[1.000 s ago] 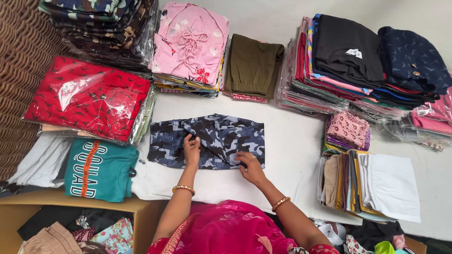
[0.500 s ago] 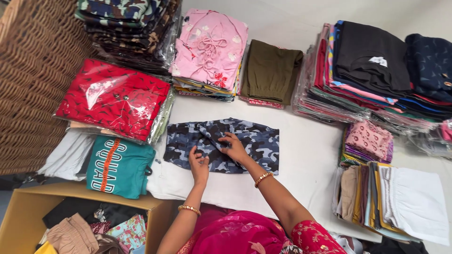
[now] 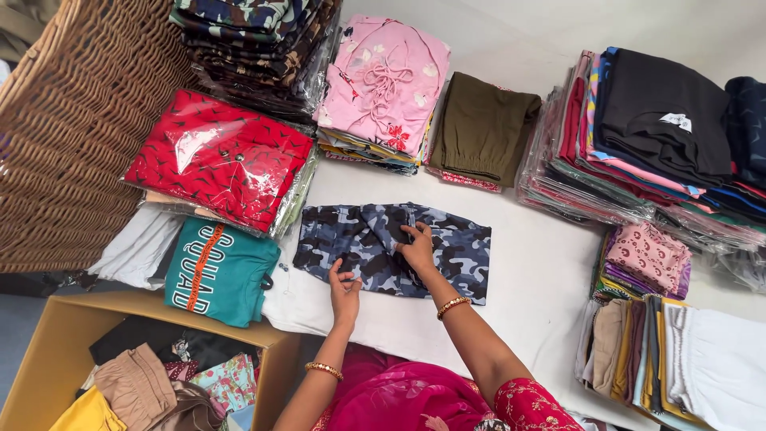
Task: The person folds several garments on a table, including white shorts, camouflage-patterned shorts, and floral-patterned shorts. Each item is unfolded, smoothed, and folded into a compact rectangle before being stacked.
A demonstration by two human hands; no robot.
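Both hands press flat on the camo cloth (image 3: 383,247), gripping nothing: right hand (image 3: 416,249) at its centre, left hand (image 3: 345,289) on its near edge. Its long axis runs left-right across the table (image 3: 542,271).

a single head-worn camera looks steeply down from above the person onto the white tabletop (image 3: 542,271), facing away from the body. it sits fairly near, the forearms entering from the bottom edge, with a wicker basket (image 3: 72,136) at the left edge.
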